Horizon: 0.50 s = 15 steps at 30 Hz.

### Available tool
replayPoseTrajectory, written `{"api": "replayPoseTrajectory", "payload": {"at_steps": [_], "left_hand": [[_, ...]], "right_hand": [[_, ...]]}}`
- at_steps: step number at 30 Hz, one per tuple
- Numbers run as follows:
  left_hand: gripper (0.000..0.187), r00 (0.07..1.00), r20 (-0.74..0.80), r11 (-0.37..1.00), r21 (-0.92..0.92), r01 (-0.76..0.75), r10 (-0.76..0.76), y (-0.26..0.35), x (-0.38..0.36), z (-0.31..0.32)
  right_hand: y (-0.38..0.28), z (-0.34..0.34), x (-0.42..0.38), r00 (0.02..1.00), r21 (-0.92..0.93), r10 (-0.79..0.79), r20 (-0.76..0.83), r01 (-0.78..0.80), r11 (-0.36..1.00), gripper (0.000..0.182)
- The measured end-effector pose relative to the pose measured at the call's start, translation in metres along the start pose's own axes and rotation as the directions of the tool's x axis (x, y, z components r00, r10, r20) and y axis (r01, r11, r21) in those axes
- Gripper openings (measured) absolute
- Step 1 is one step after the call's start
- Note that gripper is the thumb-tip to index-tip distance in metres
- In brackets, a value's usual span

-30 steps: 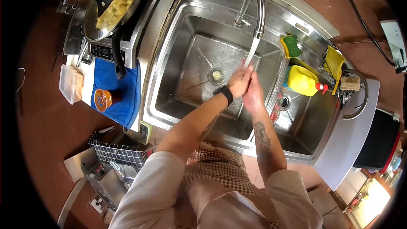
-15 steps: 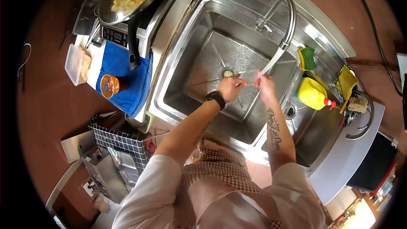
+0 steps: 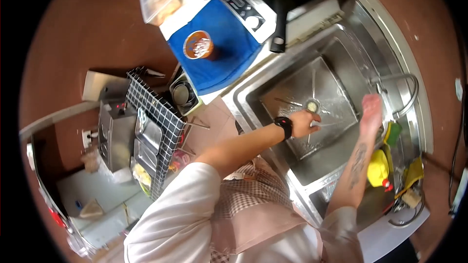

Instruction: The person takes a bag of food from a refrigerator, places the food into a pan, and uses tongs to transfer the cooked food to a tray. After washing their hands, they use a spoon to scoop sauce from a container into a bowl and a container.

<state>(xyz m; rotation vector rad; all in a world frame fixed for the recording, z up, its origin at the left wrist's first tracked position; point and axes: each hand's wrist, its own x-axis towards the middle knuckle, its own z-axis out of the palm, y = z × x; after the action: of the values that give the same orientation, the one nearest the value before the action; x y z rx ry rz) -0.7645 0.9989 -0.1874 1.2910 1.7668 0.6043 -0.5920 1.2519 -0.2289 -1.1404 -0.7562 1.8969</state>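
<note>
Hands have parted: right hand (image 3: 371, 109) reaches the faucet (image 3: 402, 92), left hand (image 3: 303, 123) loosely curled, both grips empty.

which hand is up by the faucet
The right hand, raised beside the curved faucet at the sink's far edge. The left hand, with the black wristband, is lower, over the basin near the drain.

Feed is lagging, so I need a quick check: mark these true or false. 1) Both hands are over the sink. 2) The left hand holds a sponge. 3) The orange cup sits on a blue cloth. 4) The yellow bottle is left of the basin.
1) True: left hand and right hand are over the sink.
2) False: it holds nothing visible.
3) True: orange cup on blue cloth.
4) False: yellow bottle lies right of it.
</note>
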Motion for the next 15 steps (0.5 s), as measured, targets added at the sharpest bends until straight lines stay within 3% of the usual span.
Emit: {"api": "replayPoseTrajectory", "payload": {"at_steps": [2,4,5,6,7,8,10,11,12,14,15], "left_hand": [[0.028,1.000,-0.009,0.999,-0.045,0.005,-0.006,-0.006,0.001,0.007],[0.019,0.993,-0.014,0.992,-0.026,-0.121,0.121,0.004,-0.004,0.000],[0.018,0.985,0.084,0.978,0.137,-0.159,0.148,0.006,-0.001,0.004],[0.018,0.970,0.187,0.933,0.293,-0.208,0.157,0.007,0.000,0.008],[0.017,0.927,0.130,0.894,0.246,-0.375,0.353,0.002,-0.008,0.006],[0.017,0.884,0.160,0.848,0.251,-0.467,0.439,0.003,-0.014,0.001],[0.016,0.769,0.228,0.727,0.251,-0.639,0.597,0.011,-0.020,-0.012],[0.019,0.645,0.087,0.618,0.216,-0.756,0.759,0.019,-0.023,-0.018],[0.023,0.661,0.117,0.617,0.266,-0.740,0.742,0.038,-0.037,-0.039],[0.032,0.515,-0.039,0.499,0.321,-0.805,0.856,0.060,-0.059,-0.056],[0.035,0.419,-0.103,0.425,0.377,-0.823,0.902,0.072,-0.072,-0.069]], "right_hand": [[0.043,0.034,-0.071,0.993,-0.406,0.023,0.112,0.025,0.913,0.044],[0.060,0.063,-0.128,0.903,-0.737,0.167,0.396,0.204,0.644,0.045],[0.055,0.087,-0.153,0.856,-0.737,0.376,0.355,0.009,0.676,0.046],[0.066,0.076,-0.152,0.816,-0.652,0.431,0.384,-0.090,0.753,0.046],[0.076,0.066,-0.151,0.866,-0.701,0.415,0.280,-0.111,0.705,0.041],[0.077,0.064,-0.152,0.905,-0.746,0.388,0.175,-0.135,0.652,0.036],[0.051,0.070,-0.155,0.847,-0.666,0.512,0.142,-0.301,0.683,0.031],[0.031,0.080,-0.158,0.811,-0.622,0.570,0.131,-0.380,0.684,0.029],[0.013,0.087,-0.161,0.822,-0.649,0.546,0.163,-0.328,0.687,0.027],[-0.018,0.085,-0.170,0.833,-0.701,0.506,0.225,-0.222,0.678,0.024],[-0.020,0.071,-0.170,0.819,-0.643,0.483,0.309,-0.194,0.741,0.023]]}}
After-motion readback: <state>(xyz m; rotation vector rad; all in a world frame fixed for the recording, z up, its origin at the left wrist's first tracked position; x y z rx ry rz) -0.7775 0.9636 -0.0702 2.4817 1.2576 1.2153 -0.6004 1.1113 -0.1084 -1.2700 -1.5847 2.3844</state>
